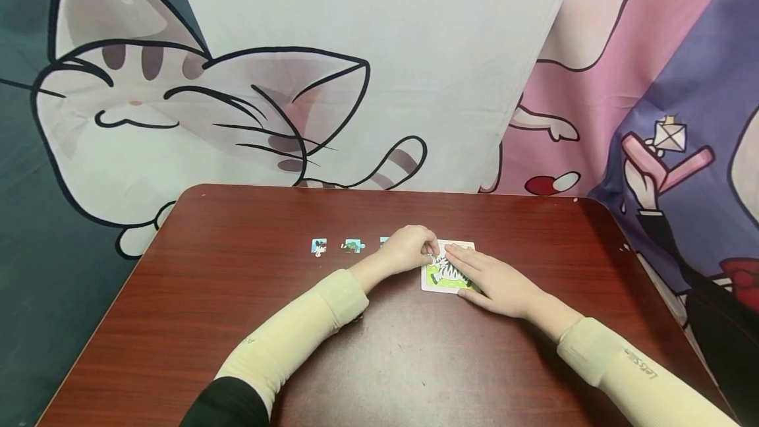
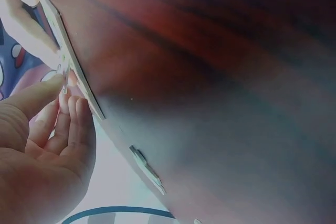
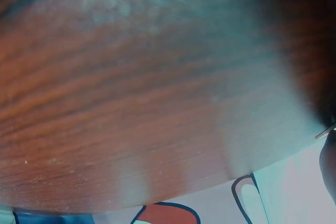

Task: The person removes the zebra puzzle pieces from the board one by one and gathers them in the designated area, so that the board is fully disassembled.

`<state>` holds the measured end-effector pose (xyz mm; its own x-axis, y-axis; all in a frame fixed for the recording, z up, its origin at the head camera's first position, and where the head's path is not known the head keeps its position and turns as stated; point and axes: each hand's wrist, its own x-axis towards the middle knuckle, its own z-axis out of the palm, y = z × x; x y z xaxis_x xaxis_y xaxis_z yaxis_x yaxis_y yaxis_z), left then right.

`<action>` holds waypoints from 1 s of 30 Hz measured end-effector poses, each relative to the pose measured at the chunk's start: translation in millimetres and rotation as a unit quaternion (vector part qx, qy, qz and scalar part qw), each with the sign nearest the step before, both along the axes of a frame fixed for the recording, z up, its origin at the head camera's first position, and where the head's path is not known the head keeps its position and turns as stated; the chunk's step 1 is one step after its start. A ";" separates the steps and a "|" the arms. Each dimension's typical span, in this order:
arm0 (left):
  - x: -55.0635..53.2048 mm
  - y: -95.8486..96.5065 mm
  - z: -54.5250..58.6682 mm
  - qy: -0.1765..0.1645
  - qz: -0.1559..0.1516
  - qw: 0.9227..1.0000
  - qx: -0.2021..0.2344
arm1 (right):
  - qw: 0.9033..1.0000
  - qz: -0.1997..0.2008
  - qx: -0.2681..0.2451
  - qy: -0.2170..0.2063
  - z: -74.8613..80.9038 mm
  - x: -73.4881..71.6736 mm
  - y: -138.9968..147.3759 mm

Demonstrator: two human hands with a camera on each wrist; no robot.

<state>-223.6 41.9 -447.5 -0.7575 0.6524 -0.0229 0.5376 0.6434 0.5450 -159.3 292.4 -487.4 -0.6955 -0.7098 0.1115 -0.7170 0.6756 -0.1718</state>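
A small puzzle with a zebra on green grass [image 1: 446, 274] lies in a pale-edged tray near the middle of the table. Over its upper left corner, my left hand [image 1: 409, 247] pinches a puzzle piece [image 2: 64, 69] between thumb and fingers; the piece's picture is mostly hidden. My right hand [image 1: 501, 282] rests on the puzzle's right side with its fingers extended. In the right wrist view only a dark sliver of that hand [image 3: 329, 163] appears at the right edge.
Left of the puzzle lie loose blue-toned pieces: one with a black-and-white figure [image 1: 319, 246], one with a green figure [image 1: 353, 246], and one partly hidden [image 1: 384, 240] behind my left hand. The brown table [image 1: 237, 321] ends at a cartoon-printed cloth [image 1: 415, 38].
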 end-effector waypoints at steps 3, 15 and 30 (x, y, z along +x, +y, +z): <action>-0.3 -0.5 1.4 -0.001 0.000 1.000 0.014 | 1.000 -0.001 0.002 0.000 0.2 0.2 0.3; -2.7 -8.3 5.8 -0.066 0.004 0.995 0.079 | 1.000 0.006 -0.003 0.007 1.7 0.7 -0.1; 1.9 -44.1 12.8 -0.133 0.023 0.980 0.144 | 1.000 0.003 -0.001 0.003 2.7 0.8 -1.5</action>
<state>-221.7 -2.3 -434.7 -0.7785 0.6261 -0.0442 0.3255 0.4630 0.8244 -158.5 290.9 -484.7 -0.6900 -0.7142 0.1176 -0.7226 0.6702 -0.1691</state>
